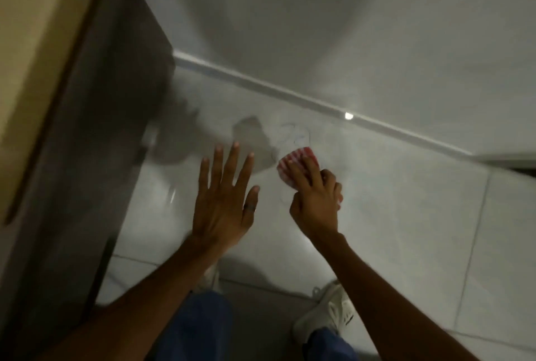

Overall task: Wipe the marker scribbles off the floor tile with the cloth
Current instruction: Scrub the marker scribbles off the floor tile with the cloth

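Note:
Faint dark marker scribbles show on the glossy white floor tile close to the wall. Just below them lies a red-and-white striped cloth, pressed to the tile under my right hand, whose fingers are closed over it. My left hand is spread flat, fingers apart, to the left of the cloth, holding nothing; whether it touches the tile is unclear. It wears a dark ring. The frame is motion-blurred.
A dark cabinet side with a tan top stands at the left. The white wall and skirting run behind the scribbles. My white shoe and blue trouser legs are at the bottom.

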Motion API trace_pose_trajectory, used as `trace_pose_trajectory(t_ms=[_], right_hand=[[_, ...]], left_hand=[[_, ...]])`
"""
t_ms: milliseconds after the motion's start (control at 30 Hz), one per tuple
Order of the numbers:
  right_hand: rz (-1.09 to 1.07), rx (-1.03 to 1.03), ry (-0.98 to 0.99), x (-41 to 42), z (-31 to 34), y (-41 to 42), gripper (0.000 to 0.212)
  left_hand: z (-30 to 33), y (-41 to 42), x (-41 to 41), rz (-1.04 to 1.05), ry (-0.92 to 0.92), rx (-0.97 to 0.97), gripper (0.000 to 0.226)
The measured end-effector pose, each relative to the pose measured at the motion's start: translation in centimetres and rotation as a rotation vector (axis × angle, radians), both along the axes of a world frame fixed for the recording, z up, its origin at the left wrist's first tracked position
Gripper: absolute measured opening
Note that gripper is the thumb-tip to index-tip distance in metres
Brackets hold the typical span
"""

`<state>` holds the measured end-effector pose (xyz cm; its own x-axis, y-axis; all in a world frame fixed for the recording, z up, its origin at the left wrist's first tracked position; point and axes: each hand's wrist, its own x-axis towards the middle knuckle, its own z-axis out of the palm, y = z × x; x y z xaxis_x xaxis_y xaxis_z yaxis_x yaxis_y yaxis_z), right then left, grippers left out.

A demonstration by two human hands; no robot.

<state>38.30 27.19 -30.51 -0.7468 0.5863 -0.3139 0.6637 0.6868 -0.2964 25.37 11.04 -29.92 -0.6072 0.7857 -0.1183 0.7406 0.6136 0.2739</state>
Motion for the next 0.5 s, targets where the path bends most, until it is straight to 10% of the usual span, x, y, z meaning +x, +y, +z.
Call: trace_pose_trajectory(t_ms=[333, 500], right_hand=[[-0.34, 0.049, 0.097, 8.6, -17.8, 2.9, 0.071], [-0.08, -0.006, 0.091, 10.8, -23.6, 4.2, 0.068]], left_hand=[[-20.9, 3.1, 6.7, 0.096, -0.042, -0.161, 0.069], [-26.7, 2.6, 6.0, 0.136, -0.016, -0.113, 0.068]])
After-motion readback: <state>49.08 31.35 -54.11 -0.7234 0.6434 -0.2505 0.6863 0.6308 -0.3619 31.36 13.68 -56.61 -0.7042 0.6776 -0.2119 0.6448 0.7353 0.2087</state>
